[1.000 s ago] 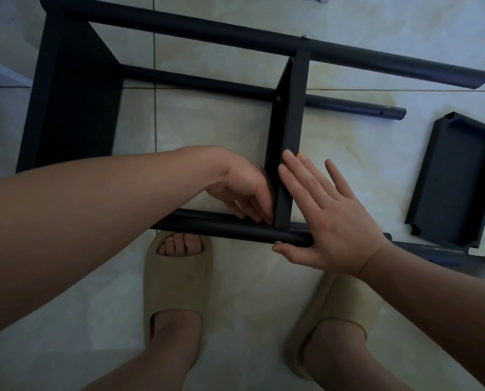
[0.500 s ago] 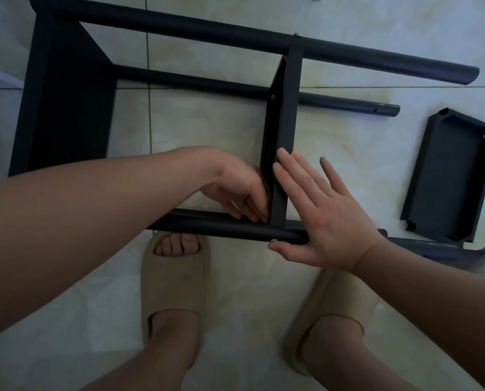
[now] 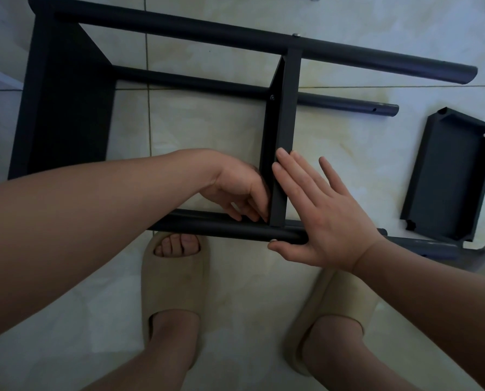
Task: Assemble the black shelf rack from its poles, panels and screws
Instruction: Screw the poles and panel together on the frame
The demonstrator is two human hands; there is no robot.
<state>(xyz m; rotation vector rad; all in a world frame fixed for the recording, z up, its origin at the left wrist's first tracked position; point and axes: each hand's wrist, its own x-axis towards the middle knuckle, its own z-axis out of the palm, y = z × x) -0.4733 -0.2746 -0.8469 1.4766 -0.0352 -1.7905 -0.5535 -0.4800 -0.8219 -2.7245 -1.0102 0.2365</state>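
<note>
Rack (image 3: 66, 108) lies on its side on the floor (image 3: 207, 131), stretching from 9 to 1 o'clock. Right hand (image 3: 328, 218) is flat against the middle panel (image 3: 285, 122), fingers (image 3: 289, 176) straight and slightly spread, thumb against the near pole (image 3: 221, 225). Left hand (image 3: 235, 190) works the panel's other face, its fingers bunched down at the joint; whether they pinch anything, I cannot tell. Loose panel (image 3: 447, 176) rests apart at 3 o'clock.

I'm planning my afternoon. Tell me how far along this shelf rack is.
Done: end panel on; middle panel screwed to the top pole. In hand: left hand works its joint at the near pole, right hand bracing flat. Left: loose panel on the floor, unattached.
</note>
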